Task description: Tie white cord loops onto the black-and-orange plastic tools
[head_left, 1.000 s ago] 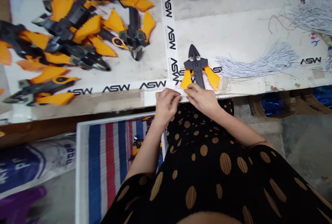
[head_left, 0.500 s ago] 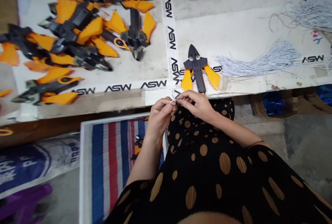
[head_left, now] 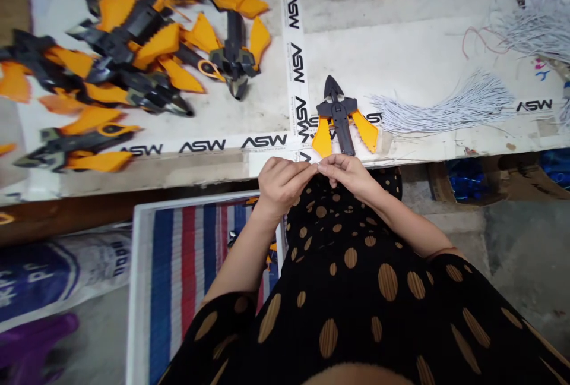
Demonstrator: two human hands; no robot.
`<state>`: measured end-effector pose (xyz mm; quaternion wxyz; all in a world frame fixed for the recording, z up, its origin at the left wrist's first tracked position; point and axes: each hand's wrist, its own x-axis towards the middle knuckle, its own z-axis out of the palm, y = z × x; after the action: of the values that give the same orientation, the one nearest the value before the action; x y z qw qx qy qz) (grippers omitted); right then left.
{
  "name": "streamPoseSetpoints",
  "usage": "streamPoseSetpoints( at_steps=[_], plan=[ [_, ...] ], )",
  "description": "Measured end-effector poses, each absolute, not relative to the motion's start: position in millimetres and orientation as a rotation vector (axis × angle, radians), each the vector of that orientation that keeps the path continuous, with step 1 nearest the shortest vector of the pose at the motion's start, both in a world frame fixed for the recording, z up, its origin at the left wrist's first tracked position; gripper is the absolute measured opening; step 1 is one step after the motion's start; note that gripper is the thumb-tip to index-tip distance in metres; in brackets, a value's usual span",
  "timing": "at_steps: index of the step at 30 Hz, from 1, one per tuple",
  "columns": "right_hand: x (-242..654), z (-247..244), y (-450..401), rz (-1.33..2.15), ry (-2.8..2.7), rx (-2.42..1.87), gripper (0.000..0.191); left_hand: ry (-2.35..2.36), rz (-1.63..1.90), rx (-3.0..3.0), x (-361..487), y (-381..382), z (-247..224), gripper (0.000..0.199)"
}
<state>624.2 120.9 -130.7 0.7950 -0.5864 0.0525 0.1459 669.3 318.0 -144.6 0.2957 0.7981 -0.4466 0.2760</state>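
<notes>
My left hand [head_left: 282,186] and my right hand [head_left: 347,174] meet at the table's front edge, fingertips pinched together on a thin white cord [head_left: 312,165], which is barely visible between them. Just beyond my right hand lies a dark grey plastic toy piece with two serrated orange wings [head_left: 339,120], not touching my fingers. To its right, a bundle of thin white cords [head_left: 440,103] is fanned out on the white table [head_left: 401,46].
Many grey-and-orange toy pieces [head_left: 133,58] lie heaped at left, beyond a strip of ASW-printed tape [head_left: 296,64]. Below the edge are a white-framed tray with striped blue-red tarp [head_left: 178,266], a printed sack [head_left: 57,272], and blue items in a carton [head_left: 467,177].
My hands have drawn closer together, and the small cord loop seen between my fingers half a second ago is now hidden. One second ago, my fingers lay lower and flatter at the edge.
</notes>
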Motion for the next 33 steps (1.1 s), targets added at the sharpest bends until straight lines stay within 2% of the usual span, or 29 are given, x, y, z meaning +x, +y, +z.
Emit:
streamPoseSetpoints(
  at_steps=[3,6,10,12,15,19,23,25,33],
  plan=[
    [623,-134,121,0.316,0.077,-1.262,0.049,-0.967,0.612,2.081,664,310,-142,0.004],
    [618,-134,121,0.272,0.017,-1.321,0.043,-0.540,0.217,1.921,653,297,-137,0.019],
    [611,-128,116,-0.025,-0.188,-1.678,0.022,-0.153,-0.524,1.430,649,287,-135,0.043],
    [610,-124,112,-0.154,-0.319,-1.853,0.015,-0.125,-0.626,1.364,650,287,-134,0.046],
    [612,-121,108,-0.127,-0.336,-1.892,0.013,-0.276,-0.394,1.588,654,291,-128,0.036],
    [616,-121,106,0.190,-0.124,-1.628,0.021,-0.619,-0.003,1.820,661,296,-123,0.018],
    [620,-121,105,0.392,-0.034,-1.483,0.030,-0.775,0.123,1.858,666,297,-125,0.016],
    [620,-121,106,0.377,-0.016,-1.504,0.029,-0.747,0.158,1.895,664,296,-126,0.014],
    [609,-124,119,-0.049,0.057,-1.903,0.011,-0.625,0.232,2.184,638,284,-122,0.010]
  ],
)
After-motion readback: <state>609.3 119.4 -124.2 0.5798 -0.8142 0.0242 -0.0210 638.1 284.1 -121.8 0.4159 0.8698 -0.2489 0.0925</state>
